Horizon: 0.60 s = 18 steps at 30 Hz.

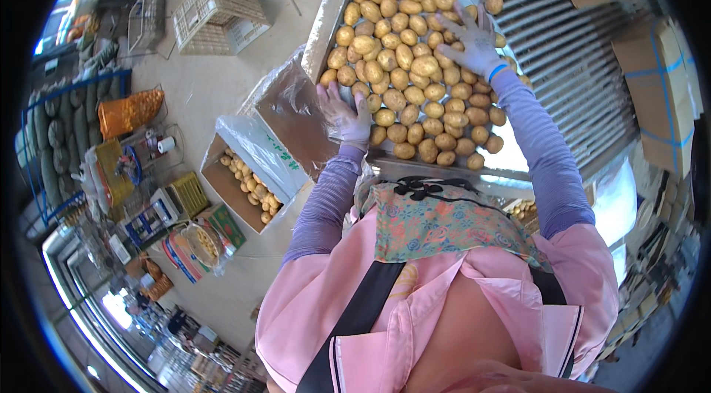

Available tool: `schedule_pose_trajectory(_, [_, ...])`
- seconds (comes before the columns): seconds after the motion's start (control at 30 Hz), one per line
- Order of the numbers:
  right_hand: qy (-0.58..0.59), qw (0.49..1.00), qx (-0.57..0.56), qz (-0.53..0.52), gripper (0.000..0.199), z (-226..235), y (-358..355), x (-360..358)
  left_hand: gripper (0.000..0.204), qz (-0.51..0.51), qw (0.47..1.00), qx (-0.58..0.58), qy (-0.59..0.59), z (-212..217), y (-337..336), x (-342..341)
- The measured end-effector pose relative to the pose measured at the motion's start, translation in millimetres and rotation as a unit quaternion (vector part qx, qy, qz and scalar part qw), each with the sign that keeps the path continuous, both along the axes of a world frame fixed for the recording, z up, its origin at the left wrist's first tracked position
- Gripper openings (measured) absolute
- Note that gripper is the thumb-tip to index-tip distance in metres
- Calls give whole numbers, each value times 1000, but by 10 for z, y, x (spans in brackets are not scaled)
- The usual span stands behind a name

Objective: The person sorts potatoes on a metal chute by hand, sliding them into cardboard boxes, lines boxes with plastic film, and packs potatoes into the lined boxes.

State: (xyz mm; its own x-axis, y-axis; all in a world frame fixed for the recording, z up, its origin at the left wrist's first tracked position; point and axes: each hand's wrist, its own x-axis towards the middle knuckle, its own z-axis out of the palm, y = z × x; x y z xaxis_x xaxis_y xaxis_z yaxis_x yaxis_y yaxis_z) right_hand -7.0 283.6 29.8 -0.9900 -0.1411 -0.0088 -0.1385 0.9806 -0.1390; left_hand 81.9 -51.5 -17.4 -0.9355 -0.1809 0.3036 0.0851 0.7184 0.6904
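Many yellow-brown potatoes [415, 60] lie spread over a metal sorting table in front of me. My left hand [344, 113], in a thin pale glove, rests at the table's near left edge. Its fingers are apart, next to the nearest potatoes, and nothing is in it. Over the right side of the potatoes reaches my right hand [472, 41], gloved too, with a blue band at the wrist. Its fingers are spread across the potatoes there and grip none that I can see. Purple sleeves cover both forearms.
Left of the table stand an opened cardboard box [289, 115] lined with clear plastic and another box [241, 178] holding potatoes. A roller conveyor [563, 60] runs along the right. Flattened cardboard [655, 89] leans beyond it. Plastic crates [215, 19] sit on the floor at the far left.
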Motion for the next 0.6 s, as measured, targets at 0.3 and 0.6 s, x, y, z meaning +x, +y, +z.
schedule_pose_trajectory(0.3, [-77, 993, -55, 66, 75, 324, -442, 1572, 61, -370, 892, -260, 9, 582, 568, -552])
schedule_pose_trajectory(0.6, [-54, 991, -106, 68, 60, 172, -808, 2259, 61, -340, 848, -406, -31, 764, -500, -76])
